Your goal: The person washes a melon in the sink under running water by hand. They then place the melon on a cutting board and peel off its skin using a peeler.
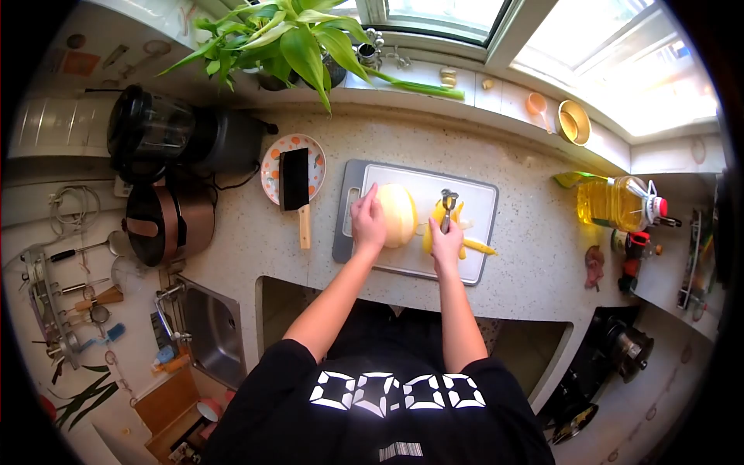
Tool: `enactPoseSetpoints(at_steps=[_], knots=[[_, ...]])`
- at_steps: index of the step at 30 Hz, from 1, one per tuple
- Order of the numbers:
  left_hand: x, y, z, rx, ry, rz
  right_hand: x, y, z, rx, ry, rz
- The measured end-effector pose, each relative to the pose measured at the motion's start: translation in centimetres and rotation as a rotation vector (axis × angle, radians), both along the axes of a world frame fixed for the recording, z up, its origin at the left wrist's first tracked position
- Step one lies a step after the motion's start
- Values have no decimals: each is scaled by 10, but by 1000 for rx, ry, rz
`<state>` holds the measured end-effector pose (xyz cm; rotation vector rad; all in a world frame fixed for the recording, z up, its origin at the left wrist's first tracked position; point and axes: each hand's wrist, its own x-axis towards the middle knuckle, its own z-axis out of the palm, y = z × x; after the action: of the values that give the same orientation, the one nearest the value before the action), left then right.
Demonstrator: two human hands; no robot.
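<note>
A pale, peeled melon [398, 215] stands on the left half of the grey-edged white cutting board [479, 203]. My left hand [367, 223] grips its left side, with the thumb and fingers pressed to the flesh. To the right of the melon, my right hand [446, 246] is closed around a metal peeler [448, 204], whose head points away from me. Yellow strips of peel [479, 246] lie on the board under and beside that hand. Part of the peel is hidden by the fingers and the peeler.
Left of the board, a cleaver [294, 182] rests across a dotted plate [316, 159]. A blender [151, 128] and a rice cooker [170, 221] stand farther left, above the sink [209, 333]. An oil bottle [616, 200] is at the right. A potted plant [294, 43] lines the windowsill.
</note>
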<state>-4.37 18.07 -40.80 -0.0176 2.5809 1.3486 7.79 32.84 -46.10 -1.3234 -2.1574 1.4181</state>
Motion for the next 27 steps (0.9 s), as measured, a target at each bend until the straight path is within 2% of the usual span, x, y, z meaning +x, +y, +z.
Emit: enactPoseSetpoints(at_steps=[1, 2, 5, 6, 9, 10, 13, 16, 19, 25, 27], knots=[[-2, -3, -7, 8, 40, -38, 10, 3, -14, 295, -95, 116], [-3, -5, -13, 17, 78, -77, 12, 7, 37, 264, -172, 177], [-1, -5, -11, -11, 149, -151, 13, 10, 70, 307, -162, 108], [0, -2, -3, -19, 162, -163, 6, 11, 84, 137, -146, 144], [12, 4, 13, -37, 207, -178, -20, 1, 95, 165, -36, 320], [15, 7, 13, -39, 229, -165, -32, -2, 102, 207, -183, 402], [22, 12, 14, -67, 305, -126, -63, 0, 119, 246, -367, 541], [25, 16, 9, -88, 345, -85, -69, 3, 122, 257, -427, 641], [24, 19, 11, -83, 304, -44, -60, 1, 127, 303, -400, 663], [29, 19, 16, -77, 290, -15, -41, -17, 129, 235, -449, 611], [29, 17, 11, -52, 292, -2, -35, -23, 127, 240, -387, 575]])
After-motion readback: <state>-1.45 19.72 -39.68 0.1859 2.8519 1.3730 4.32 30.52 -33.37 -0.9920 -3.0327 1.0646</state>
